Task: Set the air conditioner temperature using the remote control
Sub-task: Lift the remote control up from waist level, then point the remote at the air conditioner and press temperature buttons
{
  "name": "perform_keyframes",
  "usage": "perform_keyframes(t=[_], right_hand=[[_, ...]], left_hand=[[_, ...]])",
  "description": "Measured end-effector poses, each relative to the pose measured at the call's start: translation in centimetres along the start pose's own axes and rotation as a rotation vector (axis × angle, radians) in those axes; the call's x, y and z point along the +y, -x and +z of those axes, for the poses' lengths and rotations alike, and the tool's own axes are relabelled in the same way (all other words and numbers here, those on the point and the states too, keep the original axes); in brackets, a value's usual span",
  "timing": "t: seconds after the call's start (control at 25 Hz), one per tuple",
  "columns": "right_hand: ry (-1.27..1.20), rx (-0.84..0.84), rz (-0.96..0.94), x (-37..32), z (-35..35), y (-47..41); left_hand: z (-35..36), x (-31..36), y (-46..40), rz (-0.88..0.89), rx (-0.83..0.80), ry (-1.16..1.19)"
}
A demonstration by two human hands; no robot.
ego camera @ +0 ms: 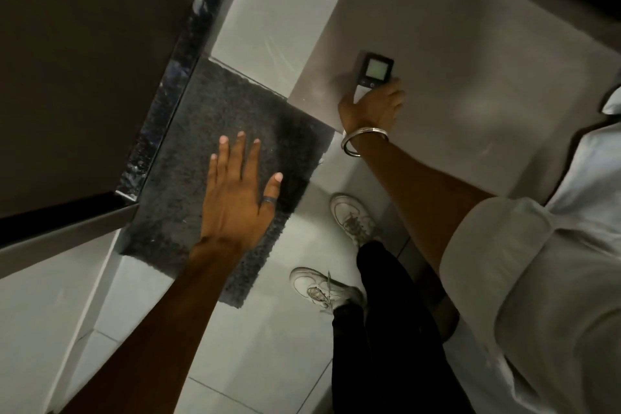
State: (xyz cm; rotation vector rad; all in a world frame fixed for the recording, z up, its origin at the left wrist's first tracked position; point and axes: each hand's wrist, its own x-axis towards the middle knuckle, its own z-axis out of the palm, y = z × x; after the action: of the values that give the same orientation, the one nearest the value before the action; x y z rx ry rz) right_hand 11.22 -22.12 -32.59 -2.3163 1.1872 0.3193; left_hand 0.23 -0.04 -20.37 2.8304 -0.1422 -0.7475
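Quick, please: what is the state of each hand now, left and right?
Left hand: open, fingers spread, holding nothing, above the dark mat.
Right hand: closed around the remote control, over the table.

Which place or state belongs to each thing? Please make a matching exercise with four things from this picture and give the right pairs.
Things:
1. remote
2. left hand
3. mat
4. bangle

Places or states:
A. open, fingers spread, holding nothing
B. lying on the tiled floor
C. around the right wrist
D. in the grip of the right hand, screen facing up

Pairs: 1-D, 2-A, 3-B, 4-C
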Motion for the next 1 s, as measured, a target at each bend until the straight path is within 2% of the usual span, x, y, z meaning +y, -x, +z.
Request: perform_keyframes(t=[0.08, 0.24, 0.4, 0.64, 0.8, 1.0], right_hand=[[-0.108, -0.135, 0.02, 0.1, -1.8, 1.4], [-0.545, -0.433, 0.021, -1.1, -9.4, 8.9], [-0.85, -0.758, -0.103, -7.4, -21.6, 19.6], [-0.987, -1.046, -0.731, -19.9, -43.9, 34.0], [-1.022, -1.094, -1.131, -25.2, -57.1, 43.0], [-0.996, -1.108, -1.516, -28.1, -68.2, 52.8]], left_hand=[[-1.9, 0.1, 2.3, -0.004, 0.01, -0.008], [-10.0, 2.0, 7.8, -0.036, 0.12, 0.021], [-22.3, 4.3, 14.7, -0.005, 0.402, -0.055], [-44.3, 5.6, 27.7, -0.022, 0.964, -0.247], [-55.5, 5.8, 37.2, -0.096, 1.288, -0.361], [-64.6, 5.3, 47.5, -0.202, 1.621, -0.419]])
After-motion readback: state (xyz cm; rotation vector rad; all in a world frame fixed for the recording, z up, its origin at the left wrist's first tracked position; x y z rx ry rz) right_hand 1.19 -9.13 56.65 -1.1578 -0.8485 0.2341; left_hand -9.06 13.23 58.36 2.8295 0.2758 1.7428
